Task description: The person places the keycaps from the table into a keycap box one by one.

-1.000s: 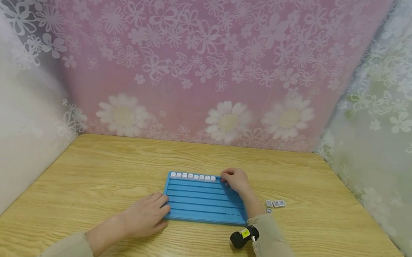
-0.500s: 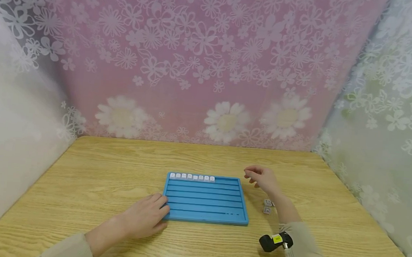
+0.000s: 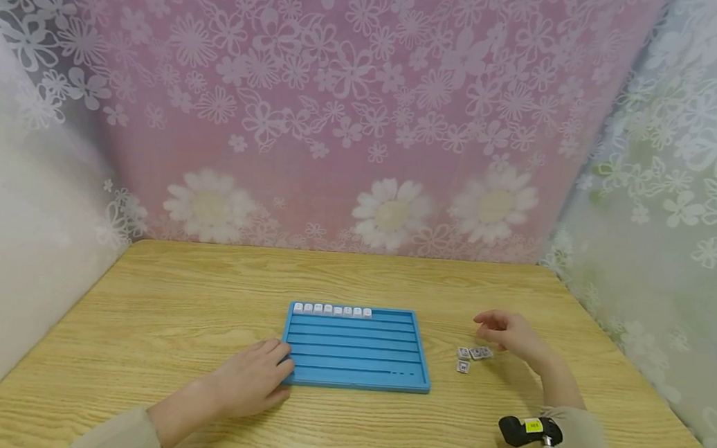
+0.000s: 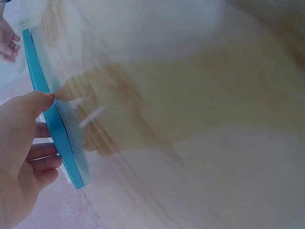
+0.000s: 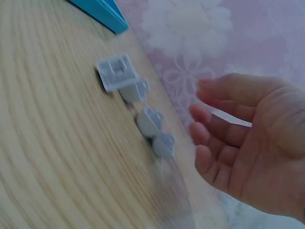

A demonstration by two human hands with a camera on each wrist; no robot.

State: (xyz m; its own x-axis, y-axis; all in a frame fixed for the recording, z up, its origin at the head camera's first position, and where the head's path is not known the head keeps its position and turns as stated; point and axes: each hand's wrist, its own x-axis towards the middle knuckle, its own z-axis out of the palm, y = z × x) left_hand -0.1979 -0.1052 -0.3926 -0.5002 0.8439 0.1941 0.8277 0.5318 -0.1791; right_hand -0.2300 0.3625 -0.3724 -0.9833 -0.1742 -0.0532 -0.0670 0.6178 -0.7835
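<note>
A wooden table (image 3: 170, 322) seen from above, walled on three sides by flower-printed curtains; one blue tray (image 3: 356, 349) with long horizontal grooves lies near the middle of the table and serves as the landmark here.

Left of the tray, the left hand (image 3: 252, 380) lies flat on the wood; its fingers are fairly straight and its fingertips touch the tray's near left corner; in the left wrist view the thumb (image 4: 38, 102) presses against the tray's edge (image 4: 52, 124), and the hand holds nothing.

On the tray, one row of eight small white keycaps (image 3: 332, 310) fills the left part of the farthest groove, set side by side; the other grooves hold no caps that can be made out.

Right of the tray, four loose grey-white keycaps (image 3: 473, 355) lie on the table in a small cluster, near the tray but not touching it; the right wrist view shows the same four caps (image 5: 138, 102) close together, some touching.

Just right of that cluster, the right hand (image 3: 511, 334) hovers above the table with its fingers loosely curled and apart; it grips nothing, and its fingertips (image 5: 202, 114) are near the caps without touching them; a small black camera (image 3: 522, 430) with a yellow label sits on the right wrist, over a beige sleeve.
</note>
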